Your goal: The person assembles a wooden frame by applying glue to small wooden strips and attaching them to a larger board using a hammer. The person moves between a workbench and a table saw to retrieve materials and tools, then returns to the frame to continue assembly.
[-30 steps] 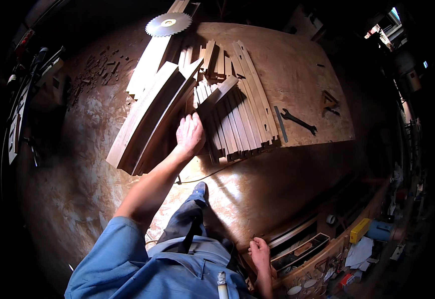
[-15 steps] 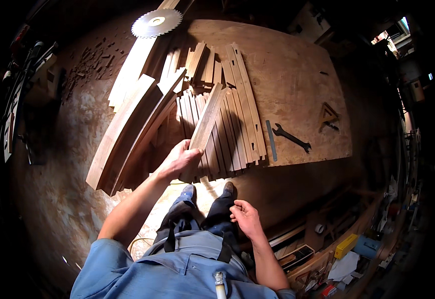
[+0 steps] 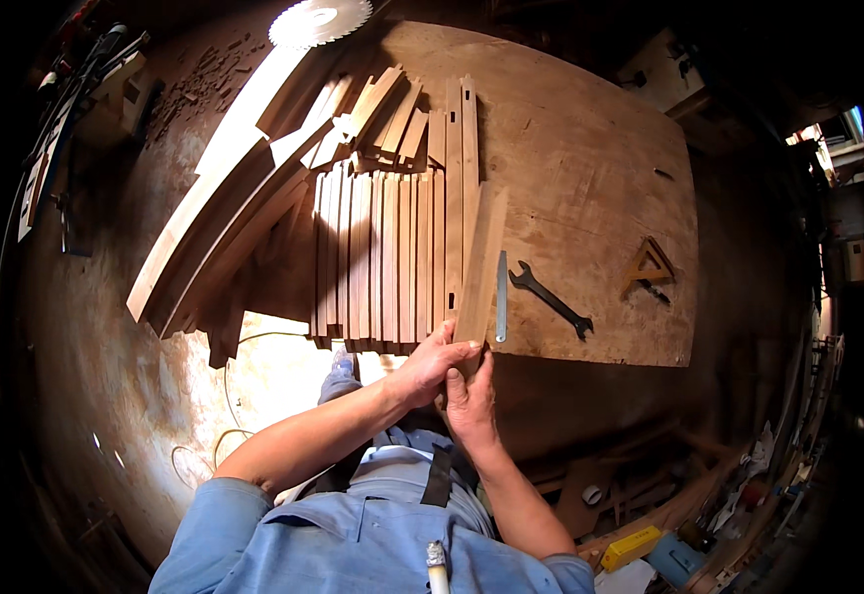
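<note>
A flat wooden board [image 3: 482,262] slants away from me over the right end of a row of slats [image 3: 382,262]. My left hand [image 3: 434,368] is closed on its near end, thumb on top. Just below, my right hand [image 3: 471,399] grips the same end from the right side, its fingers partly hidden behind the wood. Beside the board, two longer mortised rails [image 3: 461,134] lie on the workbench [image 3: 570,148]. A narrow metal strip [image 3: 501,302] lies right of the board, and an open-ended wrench [image 3: 553,301] farther right.
A wooden triangle square [image 3: 650,267] lies at the bench's right. Long boards [image 3: 194,233] are stacked on the left, and a circular saw blade [image 3: 319,20] rests at the far end. Short wood pieces [image 3: 387,114] lie behind the slats. A yellow box [image 3: 631,547] is at lower right.
My left hand has carried the board to the right, from above the slats to their right end. My right hand has come up from near my body and taken hold of the board's near end.
</note>
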Available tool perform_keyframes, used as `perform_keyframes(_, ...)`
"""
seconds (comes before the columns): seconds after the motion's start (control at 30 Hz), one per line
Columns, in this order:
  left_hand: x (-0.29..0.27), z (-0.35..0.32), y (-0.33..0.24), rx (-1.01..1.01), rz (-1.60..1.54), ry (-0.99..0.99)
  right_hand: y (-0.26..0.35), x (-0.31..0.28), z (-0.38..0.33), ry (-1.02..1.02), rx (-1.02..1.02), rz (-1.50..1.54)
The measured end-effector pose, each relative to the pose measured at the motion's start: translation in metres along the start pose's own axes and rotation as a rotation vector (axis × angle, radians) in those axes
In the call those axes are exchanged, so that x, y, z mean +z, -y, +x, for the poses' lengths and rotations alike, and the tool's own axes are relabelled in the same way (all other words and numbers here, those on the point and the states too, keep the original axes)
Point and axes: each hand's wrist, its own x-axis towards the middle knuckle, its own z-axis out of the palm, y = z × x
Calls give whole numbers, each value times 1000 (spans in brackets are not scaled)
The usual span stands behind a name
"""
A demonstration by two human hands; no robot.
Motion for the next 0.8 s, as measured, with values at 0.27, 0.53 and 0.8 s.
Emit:
perform_keyframes(0.27, 20, -6, -27, 405, 995, -13, -23, -114, 95, 160, 100, 539)
perform_keyframes(0.53, -135, -113, -39, 390, 1049, -1151, -72, -189, 239, 139, 190, -82)
perform_keyframes(0.8, -169, -105, -22, 288, 119, -879, -150, -248, 290, 180, 77, -715)
